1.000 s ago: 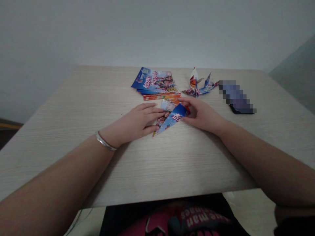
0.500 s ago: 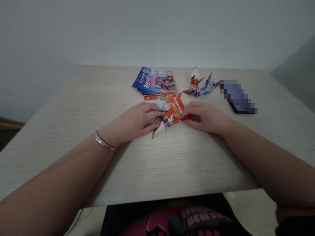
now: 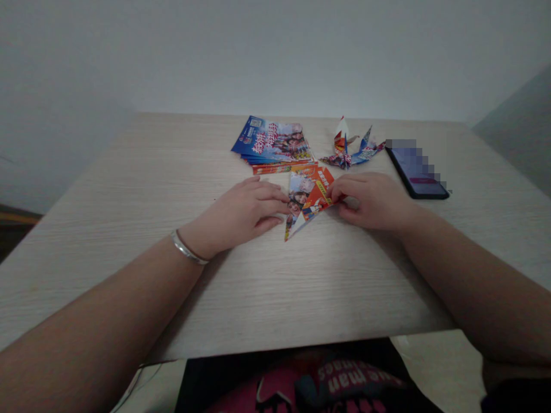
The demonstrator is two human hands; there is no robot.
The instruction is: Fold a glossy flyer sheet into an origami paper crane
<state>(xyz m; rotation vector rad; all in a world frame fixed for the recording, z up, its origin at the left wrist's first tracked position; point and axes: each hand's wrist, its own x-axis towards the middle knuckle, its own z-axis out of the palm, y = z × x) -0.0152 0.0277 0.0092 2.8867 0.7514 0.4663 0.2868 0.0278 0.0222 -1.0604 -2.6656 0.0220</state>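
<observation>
A folded sheet of printed paper (image 3: 306,198), orange with photos of faces and white parts, lies between my hands near the middle of the table. My right hand (image 3: 372,201) pinches its right edge between thumb and fingers. At the paper's left edge rests my left hand (image 3: 245,212), fingers stretched out and apart, the fingertips at or just touching the paper. A silver bangle (image 3: 188,248) circles my left wrist. Just behind the paper sits a fanned stack of blue printed leaflets (image 3: 275,140). Two folded paper cranes (image 3: 342,152) stand to the right of the stack.
A black phone (image 3: 417,172), partly blurred out, lies on the right of the light wooden table (image 3: 275,292). Behind the table rises a pale wall (image 3: 275,57). The table's front edge runs just above my lap.
The folded paper has slid to the right along with my right hand. My left hand has shifted slightly right, and its fingers now cover less of the paper.
</observation>
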